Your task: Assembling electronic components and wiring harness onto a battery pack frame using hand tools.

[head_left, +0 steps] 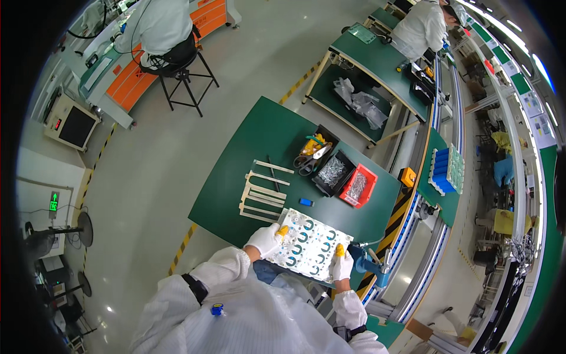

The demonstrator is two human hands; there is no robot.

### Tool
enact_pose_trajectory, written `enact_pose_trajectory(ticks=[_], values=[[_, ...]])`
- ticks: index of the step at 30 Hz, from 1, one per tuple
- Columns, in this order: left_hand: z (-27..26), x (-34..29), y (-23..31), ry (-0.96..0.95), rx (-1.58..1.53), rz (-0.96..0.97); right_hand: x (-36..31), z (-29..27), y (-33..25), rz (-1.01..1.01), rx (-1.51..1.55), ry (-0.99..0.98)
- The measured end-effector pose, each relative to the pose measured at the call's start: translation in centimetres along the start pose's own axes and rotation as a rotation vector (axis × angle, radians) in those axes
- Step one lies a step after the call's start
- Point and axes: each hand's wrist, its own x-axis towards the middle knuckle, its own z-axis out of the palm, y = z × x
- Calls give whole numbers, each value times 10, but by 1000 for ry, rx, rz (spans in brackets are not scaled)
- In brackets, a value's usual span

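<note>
The white panel was at the bench's six-o'clock edge, the left hand's fingers holding it at nine o'clock, the right hand's at four; a red bin sat at one.

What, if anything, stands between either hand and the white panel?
Nothing visible beyond gloves and yellow finger covers: the left hand and right hand hold the white panel by opposite sides.

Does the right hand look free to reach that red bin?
Probably not while the right hand is holding the white panel; if it let go, nothing visible seems to block its way to the red bin.
</note>
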Motion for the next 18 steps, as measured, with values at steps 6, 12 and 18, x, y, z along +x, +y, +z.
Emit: enact_pose_trajectory(ticks=[6, 12, 18], values=[[-48, 70, -8, 517, 286, -412, 0, -9, 7, -16, -48, -21], [-33, 96, -53, 380, 449, -573, 12, -22, 16, -15, -153, -67], [-25, 86, -77, 600, 304, -593, 16, -23, 16, 8, -383, -53]])
